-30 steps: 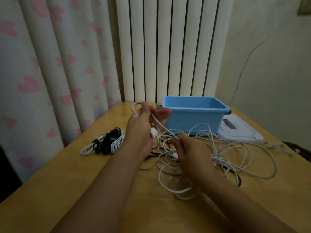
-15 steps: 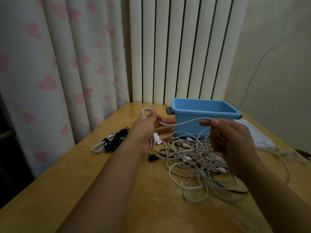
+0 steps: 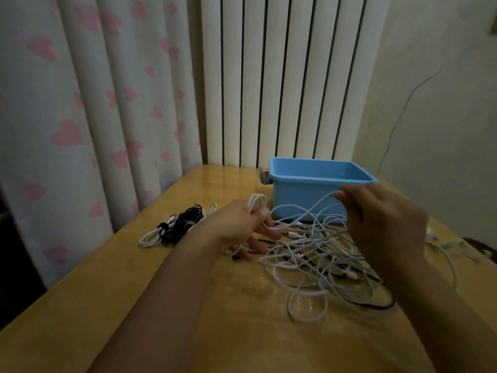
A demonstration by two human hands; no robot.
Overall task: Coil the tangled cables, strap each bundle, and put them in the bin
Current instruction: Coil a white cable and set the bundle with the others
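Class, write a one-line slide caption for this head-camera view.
Left hand grips white loops while right hand lifts a strand from the tangled cables before the blue bin.

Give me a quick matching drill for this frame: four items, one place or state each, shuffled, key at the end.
Items:
1. blue bin
2. tangled white cables
3. black and white bundles
4. white cable loop

Places or states:
A. held in the left hand
B. spread loose on the table, below the right hand
C. at the back of the table, nothing visible inside
D. lying left of the left hand, near the curtain

Pairs: 1-C, 2-B, 3-D, 4-A
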